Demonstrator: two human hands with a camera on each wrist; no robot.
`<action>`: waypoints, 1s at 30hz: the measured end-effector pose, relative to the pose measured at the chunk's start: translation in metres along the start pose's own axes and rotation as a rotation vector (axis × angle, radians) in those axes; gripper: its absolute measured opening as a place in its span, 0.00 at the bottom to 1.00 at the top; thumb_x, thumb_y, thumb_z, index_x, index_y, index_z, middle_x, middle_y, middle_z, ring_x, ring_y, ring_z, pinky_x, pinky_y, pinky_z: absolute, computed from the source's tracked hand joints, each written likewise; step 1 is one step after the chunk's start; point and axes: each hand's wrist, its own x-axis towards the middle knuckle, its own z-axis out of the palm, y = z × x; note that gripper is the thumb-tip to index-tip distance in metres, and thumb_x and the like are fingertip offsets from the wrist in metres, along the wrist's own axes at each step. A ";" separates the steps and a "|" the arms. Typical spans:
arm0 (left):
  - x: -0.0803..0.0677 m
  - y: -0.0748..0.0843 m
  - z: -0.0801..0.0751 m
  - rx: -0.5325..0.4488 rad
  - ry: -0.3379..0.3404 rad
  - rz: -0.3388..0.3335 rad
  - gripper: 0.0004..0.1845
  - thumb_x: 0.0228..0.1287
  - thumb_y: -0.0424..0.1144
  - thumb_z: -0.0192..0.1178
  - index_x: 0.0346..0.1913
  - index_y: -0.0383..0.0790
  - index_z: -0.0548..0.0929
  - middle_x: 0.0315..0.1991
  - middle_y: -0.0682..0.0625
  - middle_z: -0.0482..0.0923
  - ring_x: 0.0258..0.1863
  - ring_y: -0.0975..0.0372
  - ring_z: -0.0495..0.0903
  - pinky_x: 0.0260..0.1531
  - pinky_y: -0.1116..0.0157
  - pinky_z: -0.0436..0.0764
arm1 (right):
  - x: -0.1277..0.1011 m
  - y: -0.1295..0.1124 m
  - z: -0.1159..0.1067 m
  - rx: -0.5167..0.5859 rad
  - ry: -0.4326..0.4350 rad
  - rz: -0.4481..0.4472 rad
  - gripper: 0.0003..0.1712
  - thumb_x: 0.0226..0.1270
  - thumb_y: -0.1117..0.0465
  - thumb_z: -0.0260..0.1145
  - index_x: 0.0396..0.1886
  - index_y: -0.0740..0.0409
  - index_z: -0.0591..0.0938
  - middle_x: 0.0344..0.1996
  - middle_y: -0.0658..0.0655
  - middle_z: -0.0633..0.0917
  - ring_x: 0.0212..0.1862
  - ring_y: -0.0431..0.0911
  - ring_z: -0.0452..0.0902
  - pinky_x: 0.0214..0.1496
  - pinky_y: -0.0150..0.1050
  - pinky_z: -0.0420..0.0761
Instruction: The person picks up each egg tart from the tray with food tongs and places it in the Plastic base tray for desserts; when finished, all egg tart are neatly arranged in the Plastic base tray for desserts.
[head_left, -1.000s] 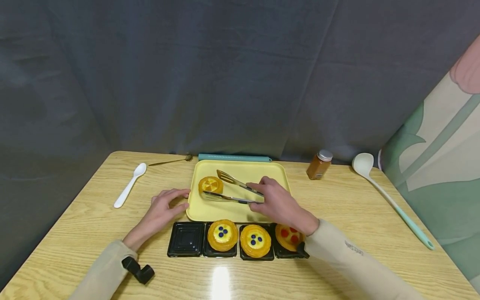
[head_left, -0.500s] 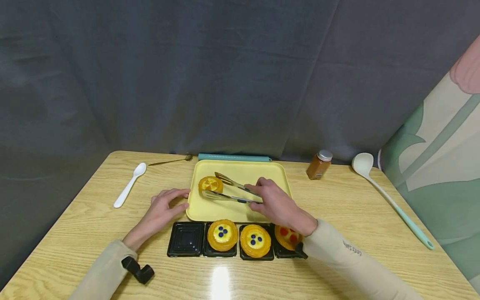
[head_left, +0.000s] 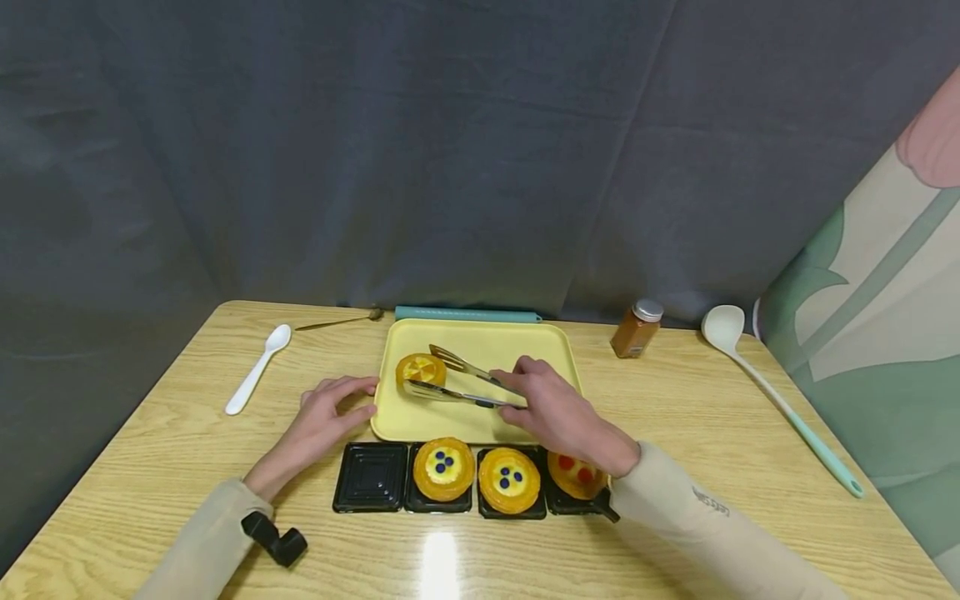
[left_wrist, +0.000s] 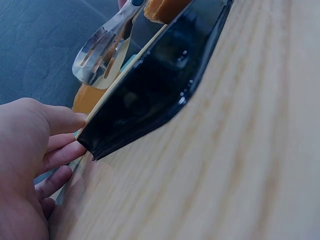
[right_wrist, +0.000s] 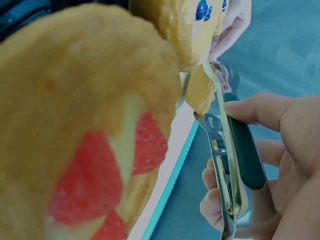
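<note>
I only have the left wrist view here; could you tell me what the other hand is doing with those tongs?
Observer: The right hand grips the tongs by their handle end, over the yellow tray.
Operator: Thank you. Is anything between the tong tips?
Observer: The tips sit either side of a yellow-topped tart on the tray's left part; whether they touch it I cannot tell.
Operator: And the black tray I see, is it filled?
Observer: It is one of four black trays; the leftmost one holds nothing, the other three each hold a tart.
</note>
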 end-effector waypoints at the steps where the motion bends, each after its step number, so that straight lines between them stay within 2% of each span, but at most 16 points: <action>1: 0.000 0.000 0.000 0.000 0.000 0.000 0.23 0.67 0.40 0.68 0.63 0.38 0.81 0.51 0.50 0.83 0.58 0.48 0.73 0.51 0.50 0.56 | -0.001 -0.001 -0.001 -0.004 0.001 0.004 0.29 0.67 0.61 0.71 0.66 0.62 0.79 0.37 0.57 0.77 0.36 0.46 0.68 0.37 0.37 0.70; 8: 0.000 0.001 -0.001 0.003 -0.002 0.000 0.23 0.67 0.41 0.68 0.63 0.38 0.81 0.51 0.50 0.83 0.58 0.48 0.73 0.51 0.50 0.56 | -0.010 -0.008 -0.007 0.012 -0.010 0.054 0.29 0.68 0.60 0.71 0.68 0.60 0.78 0.41 0.58 0.78 0.39 0.46 0.69 0.38 0.37 0.72; 16: 0.000 0.001 -0.002 0.008 -0.004 0.002 0.23 0.67 0.41 0.67 0.63 0.38 0.81 0.51 0.50 0.83 0.58 0.48 0.73 0.51 0.51 0.56 | -0.025 -0.020 -0.010 0.013 -0.005 0.085 0.30 0.68 0.57 0.71 0.69 0.53 0.78 0.42 0.51 0.75 0.38 0.44 0.67 0.33 0.35 0.71; 21: 0.000 0.001 -0.002 0.012 -0.005 -0.002 0.23 0.67 0.40 0.67 0.63 0.38 0.81 0.52 0.50 0.83 0.59 0.48 0.72 0.52 0.50 0.57 | -0.033 -0.030 -0.009 0.040 -0.011 0.054 0.30 0.67 0.58 0.70 0.69 0.51 0.78 0.42 0.49 0.72 0.38 0.42 0.65 0.28 0.33 0.68; 30: 0.000 0.001 -0.001 0.008 -0.002 0.006 0.22 0.67 0.35 0.66 0.63 0.38 0.81 0.51 0.50 0.83 0.56 0.49 0.73 0.50 0.51 0.57 | -0.043 -0.044 -0.005 0.020 -0.011 -0.042 0.30 0.67 0.56 0.70 0.68 0.50 0.79 0.41 0.45 0.72 0.37 0.39 0.63 0.28 0.30 0.68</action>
